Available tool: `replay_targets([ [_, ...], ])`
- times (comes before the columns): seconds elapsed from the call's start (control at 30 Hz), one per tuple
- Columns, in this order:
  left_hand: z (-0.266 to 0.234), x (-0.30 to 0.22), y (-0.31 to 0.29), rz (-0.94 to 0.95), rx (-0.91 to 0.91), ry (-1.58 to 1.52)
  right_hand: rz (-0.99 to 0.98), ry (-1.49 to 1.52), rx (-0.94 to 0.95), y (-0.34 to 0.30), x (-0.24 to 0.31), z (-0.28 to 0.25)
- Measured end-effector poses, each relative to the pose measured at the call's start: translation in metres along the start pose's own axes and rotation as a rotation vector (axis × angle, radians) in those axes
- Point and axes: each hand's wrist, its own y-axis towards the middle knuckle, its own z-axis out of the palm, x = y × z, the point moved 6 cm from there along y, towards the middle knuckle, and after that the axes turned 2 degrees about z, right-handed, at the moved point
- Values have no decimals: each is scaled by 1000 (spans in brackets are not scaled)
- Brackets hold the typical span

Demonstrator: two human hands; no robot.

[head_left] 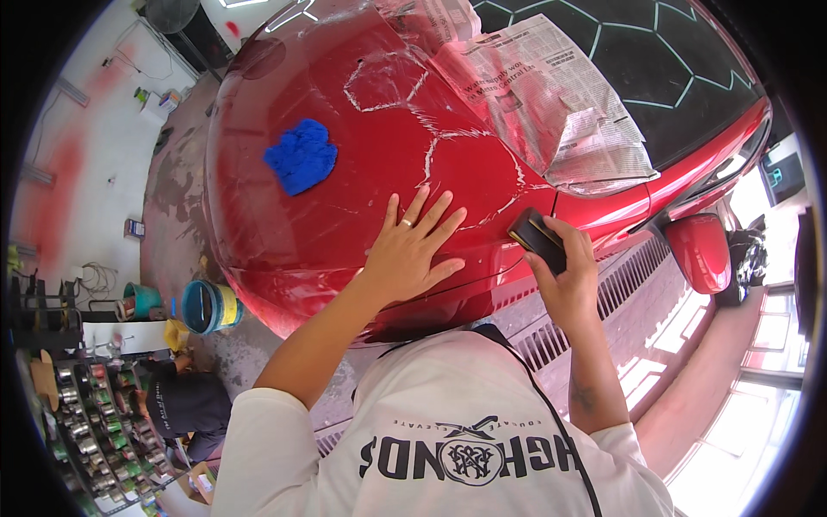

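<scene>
My left hand [412, 250] lies flat on the red car hood [362, 181], fingers spread, a ring on one of them. In my right hand [568, 271] is a dark block-shaped pad [538, 239] with a yellowish edge, held over the hood's side edge by the fender; whether it touches the paint I cannot tell. Reflected light lines and whitish streaks cross the glossy hood in front of my hands. A crumpled blue cloth [301, 157] rests on the hood, farther off to the left.
Newspaper sheets [551, 103] cover the hood's rear edge by the dark windshield [637, 69]. A red side mirror [698, 252] juts out at right. Buckets [200, 307] stand on the floor at left, near a crouching person in dark clothes [185, 401] and a rack of cans [95, 422].
</scene>
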Motion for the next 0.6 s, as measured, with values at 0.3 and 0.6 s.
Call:
replay_targets([
  [0.3, -13, 45, -3, -34, 70, 21, -230, -342, 107, 32, -7, 28],
  [0.6, 18, -15, 49, 13, -15, -95, -238, -396, 24, 90, -16, 67],
])
